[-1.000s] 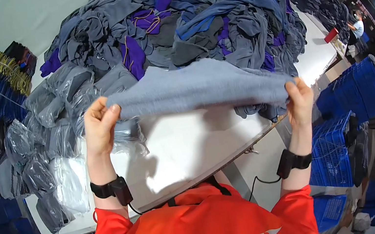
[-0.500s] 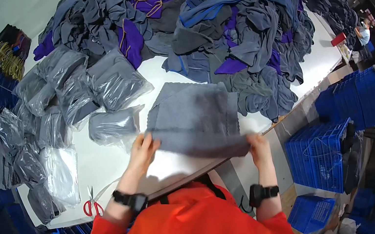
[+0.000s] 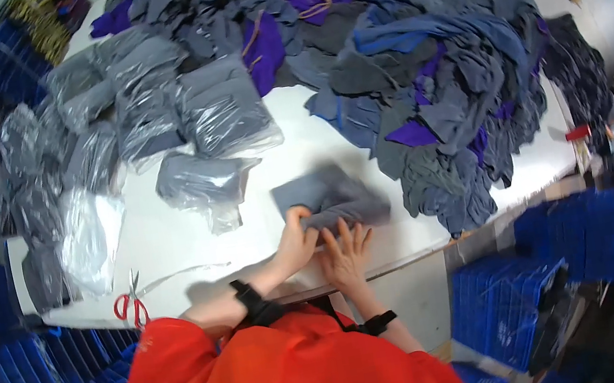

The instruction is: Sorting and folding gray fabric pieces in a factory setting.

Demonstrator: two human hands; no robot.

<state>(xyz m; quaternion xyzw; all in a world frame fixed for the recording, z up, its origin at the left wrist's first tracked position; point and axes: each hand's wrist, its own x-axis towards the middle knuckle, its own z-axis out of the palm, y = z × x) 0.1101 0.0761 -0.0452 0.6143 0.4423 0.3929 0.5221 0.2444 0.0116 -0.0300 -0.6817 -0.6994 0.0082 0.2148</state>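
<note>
A grey fleece garment [image 3: 345, 200], folded into a small bundle, lies on the white table in front of me, partly blurred. My left hand [image 3: 295, 242] is closed on its near left edge, thumb over the fabric. Beside it, my right hand [image 3: 345, 256] presses the near edge with its fingers spread out. The two hands almost touch. A clear bag with grey cloth in it [image 3: 203, 178] lies just beyond my left hand, to the left.
More bagged grey packs [image 3: 223, 104] are stacked at the left. A large loose heap of grey and purple garments [image 3: 418, 75] covers the back and right. Red-handled scissors [image 3: 131, 304] rest near the front left edge. Blue crates [image 3: 505, 308] stand below right.
My hands, held wide apart at the cloth's two sides before, have come together. The grey garment is now folded much smaller and lies on the table. The whole view has shifted a little.
</note>
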